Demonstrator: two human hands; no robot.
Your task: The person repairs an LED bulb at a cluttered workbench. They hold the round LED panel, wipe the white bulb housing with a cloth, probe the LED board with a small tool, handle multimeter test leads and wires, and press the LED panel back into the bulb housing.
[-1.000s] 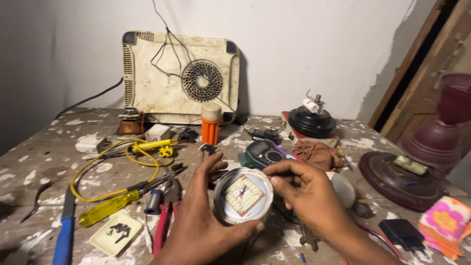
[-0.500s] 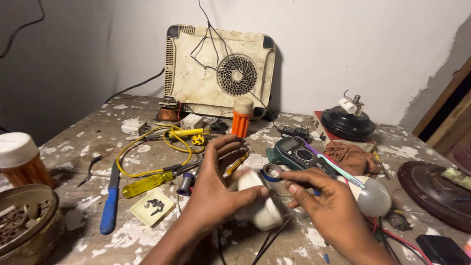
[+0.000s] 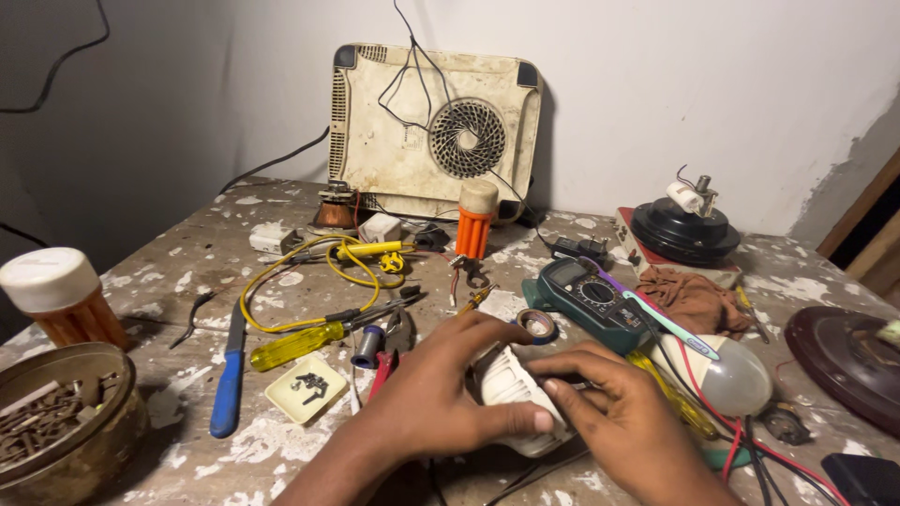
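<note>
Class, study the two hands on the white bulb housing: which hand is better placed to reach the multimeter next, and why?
Probably the right hand. It lies on the white bulb housing on the side nearer the multimeter, while the left hand clasps the housing from the far side.

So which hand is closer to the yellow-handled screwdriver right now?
Left. The left hand grips the white bulb housing just right of the yellow-handled screwdriver; the right hand holds the housing's far side, farther away.
</note>
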